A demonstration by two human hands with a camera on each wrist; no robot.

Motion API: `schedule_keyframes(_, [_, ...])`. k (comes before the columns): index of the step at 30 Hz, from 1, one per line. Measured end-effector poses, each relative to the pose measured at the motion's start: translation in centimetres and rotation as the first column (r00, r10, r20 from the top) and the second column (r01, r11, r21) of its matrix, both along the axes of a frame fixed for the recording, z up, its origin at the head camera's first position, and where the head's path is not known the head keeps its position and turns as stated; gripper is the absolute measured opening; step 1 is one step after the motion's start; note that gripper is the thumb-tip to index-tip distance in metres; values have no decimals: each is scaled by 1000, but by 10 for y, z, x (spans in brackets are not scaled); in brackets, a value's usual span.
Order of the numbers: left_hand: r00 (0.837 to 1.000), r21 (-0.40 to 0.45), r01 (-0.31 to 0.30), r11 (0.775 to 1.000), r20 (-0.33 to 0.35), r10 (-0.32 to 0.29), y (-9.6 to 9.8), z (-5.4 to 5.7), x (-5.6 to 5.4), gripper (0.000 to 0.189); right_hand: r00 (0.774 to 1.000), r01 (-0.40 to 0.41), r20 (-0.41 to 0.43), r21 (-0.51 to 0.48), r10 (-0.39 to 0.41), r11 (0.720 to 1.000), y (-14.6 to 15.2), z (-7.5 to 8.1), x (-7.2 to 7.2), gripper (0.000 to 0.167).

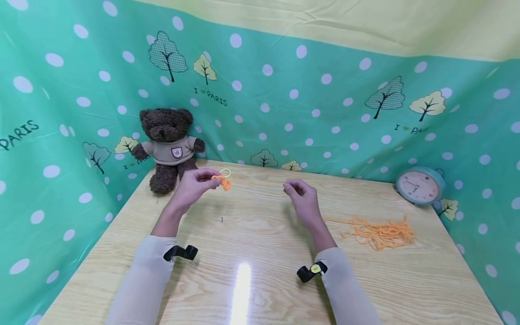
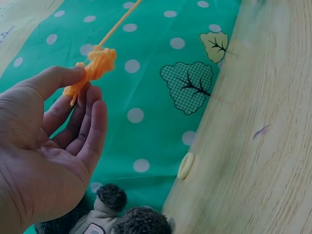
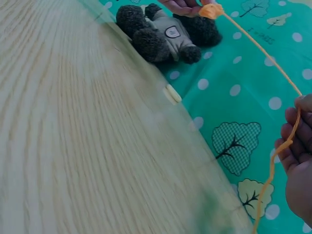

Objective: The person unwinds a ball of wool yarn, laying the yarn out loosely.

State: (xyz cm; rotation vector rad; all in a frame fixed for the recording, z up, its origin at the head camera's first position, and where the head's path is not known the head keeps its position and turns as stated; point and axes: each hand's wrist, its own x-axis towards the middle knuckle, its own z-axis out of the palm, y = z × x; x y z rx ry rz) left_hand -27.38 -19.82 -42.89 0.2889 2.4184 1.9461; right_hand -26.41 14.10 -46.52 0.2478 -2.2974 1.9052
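Between thumb and fingertips, my left hand [image 1: 196, 186] pinches a small orange bundle of yarn [image 2: 100, 65]. A single orange strand [image 3: 263, 50] runs taut from that bundle across to my right hand [image 1: 302, 198]. There the thumb and fingers pinch the strand, and its loose end hangs past the palm in the right wrist view. On the table to the right lies a tangled heap of orange yarn [image 1: 382, 232], with a strand leading toward the right wrist. A pale yellow ring [image 2: 185, 165] rests near the table's back edge, just behind the bundle in the head view.
A brown teddy bear [image 1: 168, 144] in a grey shirt sits at the back left. A round light-blue clock [image 1: 420, 185] stands at the back right. Green dotted cloth [image 1: 280, 113] hangs around the wooden table [image 1: 260, 253]. A small dark mark [image 1: 221, 220] shows on the tabletop.
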Motion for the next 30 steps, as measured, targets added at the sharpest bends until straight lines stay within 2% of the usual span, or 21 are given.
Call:
schedule_keyframes(10, [1000, -16, -17, 1000, 11, 18, -1, 1, 0, 38, 999, 54, 1, 17, -54, 998, 32, 7, 10, 34])
schedule_keyframes(17, [1000, 13, -15, 1000, 17, 14, -2, 1, -1, 40, 994, 113, 10, 40, -113, 993, 54, 9, 18, 42])
schedule_keyframes(24, [1000, 10, 3, 1000, 6, -3, -2, 0, 0, 37, 988, 151, 18, 25, -152, 988, 76, 10, 22, 40])
schedule_keyframes(30, [1000, 8, -6, 1000, 3, 6, -2, 1, 1, 38, 982, 188, 27, 9, -189, 982, 89, 14, 26, 40])
